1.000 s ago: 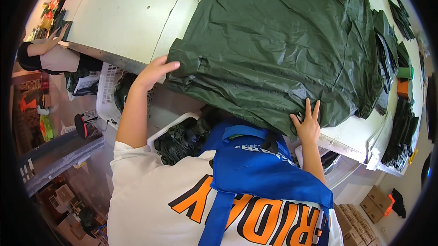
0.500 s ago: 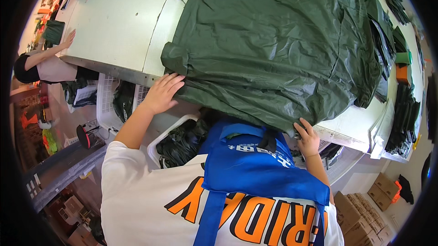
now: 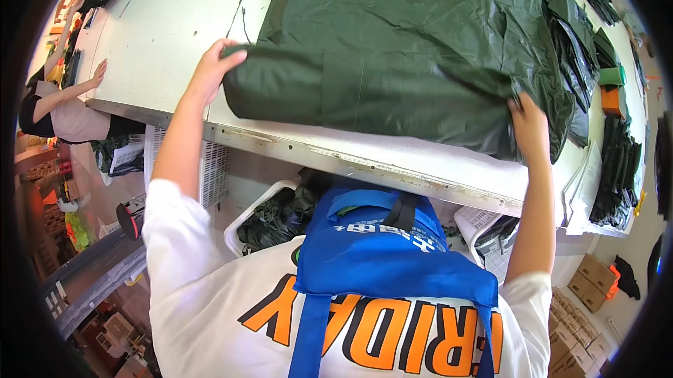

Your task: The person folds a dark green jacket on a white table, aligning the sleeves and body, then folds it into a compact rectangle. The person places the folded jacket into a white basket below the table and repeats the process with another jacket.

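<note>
A large sheet of dark green waterproof cloth (image 3: 392, 21), shiny and creased, lies across the white table. Its near end is turned up into a broad fold that runs along the table's front edge. My left hand (image 3: 214, 70) pinches the fold's left corner, thumb on top and fingers partly hidden. At the fold's right end, my right hand (image 3: 531, 126) is closed on the cloth, which is bunched and slightly blurred there. Whether the cloth is a finished garment, I cannot tell.
More dark green folded pieces (image 3: 571, 42) lie along the table's right side, near a green and orange block (image 3: 612, 91). Under the metal table edge (image 3: 301, 148) stand white baskets (image 3: 238, 220) with dark bundles. Another person (image 3: 66, 108) works at the far left.
Both hands have moved up and away from me, raising the cloth's near edge and folding it back onto the table. The table's front edge is now uncovered.
</note>
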A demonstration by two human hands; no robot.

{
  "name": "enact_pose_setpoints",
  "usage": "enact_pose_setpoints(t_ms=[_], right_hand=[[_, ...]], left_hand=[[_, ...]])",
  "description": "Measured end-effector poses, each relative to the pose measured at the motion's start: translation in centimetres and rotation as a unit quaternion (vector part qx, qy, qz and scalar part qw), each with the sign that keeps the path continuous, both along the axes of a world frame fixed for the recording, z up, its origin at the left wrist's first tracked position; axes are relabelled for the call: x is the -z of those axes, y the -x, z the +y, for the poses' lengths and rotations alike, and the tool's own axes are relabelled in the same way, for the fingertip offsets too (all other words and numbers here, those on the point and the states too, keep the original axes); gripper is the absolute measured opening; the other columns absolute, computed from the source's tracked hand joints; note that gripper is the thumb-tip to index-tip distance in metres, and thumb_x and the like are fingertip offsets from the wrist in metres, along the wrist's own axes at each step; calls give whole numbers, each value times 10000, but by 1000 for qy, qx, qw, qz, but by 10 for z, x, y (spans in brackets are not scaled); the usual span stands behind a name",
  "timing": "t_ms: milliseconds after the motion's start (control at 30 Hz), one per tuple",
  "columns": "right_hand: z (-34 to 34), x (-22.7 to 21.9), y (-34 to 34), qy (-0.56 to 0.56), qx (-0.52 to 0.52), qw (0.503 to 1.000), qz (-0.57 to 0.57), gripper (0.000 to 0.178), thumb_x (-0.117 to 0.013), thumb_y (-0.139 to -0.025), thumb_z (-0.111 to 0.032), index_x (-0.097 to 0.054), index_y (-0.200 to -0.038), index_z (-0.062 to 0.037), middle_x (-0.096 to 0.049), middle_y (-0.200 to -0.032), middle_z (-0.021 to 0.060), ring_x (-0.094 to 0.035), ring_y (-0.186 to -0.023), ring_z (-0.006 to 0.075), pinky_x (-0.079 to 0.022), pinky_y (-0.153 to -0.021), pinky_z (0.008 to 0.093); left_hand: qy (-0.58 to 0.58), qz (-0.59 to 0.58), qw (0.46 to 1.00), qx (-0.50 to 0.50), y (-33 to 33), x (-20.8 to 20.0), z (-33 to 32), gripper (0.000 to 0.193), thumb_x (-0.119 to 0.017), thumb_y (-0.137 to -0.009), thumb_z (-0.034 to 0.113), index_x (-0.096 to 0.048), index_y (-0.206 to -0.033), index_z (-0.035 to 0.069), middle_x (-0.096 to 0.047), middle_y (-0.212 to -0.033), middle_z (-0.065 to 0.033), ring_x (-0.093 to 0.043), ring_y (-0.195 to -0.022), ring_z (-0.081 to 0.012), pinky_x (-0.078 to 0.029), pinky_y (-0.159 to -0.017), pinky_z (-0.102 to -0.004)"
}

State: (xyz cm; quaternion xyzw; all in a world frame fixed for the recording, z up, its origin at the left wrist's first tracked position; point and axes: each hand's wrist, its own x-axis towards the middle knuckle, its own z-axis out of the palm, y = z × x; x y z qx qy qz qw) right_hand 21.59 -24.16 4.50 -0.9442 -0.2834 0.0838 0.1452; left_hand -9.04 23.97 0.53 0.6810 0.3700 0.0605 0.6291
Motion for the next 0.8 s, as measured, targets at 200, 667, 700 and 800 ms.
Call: enact_pose_setpoints(t_ms=[200, 667, 700, 800], right_hand=[[39, 95, -87, 95, 55, 993, -33, 256, -523, -901, -338, -579, -1027, -123, -634, -1033, 167, -596, -974, 387, -477, -794, 482], [-138, 102, -20, -34, 246, 967, -54, 246, -567, -923, -322, -593, -956, -80, -622, -897, 168, -571, -797, 379, -451, -690, 412], [-143, 106, -27, 49, 252, 966, -28, 259, -565, -922, -335, -579, -911, -76, -615, -849, 184, -557, -772, 408, -444, -662, 432], [-152, 62, -28, 65, 225, 971, -40, 366, -535, -923, -392, -513, -793, -51, -580, -757, 207, -534, -733, 445, -394, -604, 499]], left_hand=[[113, 61, 991, -35, -50, 45, -5, 607, -674, -858, 313, -457, -1315, -24, -575, -1235, -133, -566, -1105, -212, -453, -932, -310], [-221, 51, 972, -60, -7, 90, -41, 340, -524, -960, 256, -571, -1199, 20, -652, -1080, -89, -574, -979, -140, -420, -890, -273], [-338, 77, 937, -35, -13, 94, -39, 296, -524, -954, 276, -587, -1118, 37, -647, -933, -149, -591, -844, -190, -446, -791, -309], [-351, 187, 918, 20, -15, 73, -31, 297, -546, -933, 310, -583, -987, 20, -585, -775, -187, -541, -702, -311, -433, -672, -385]])
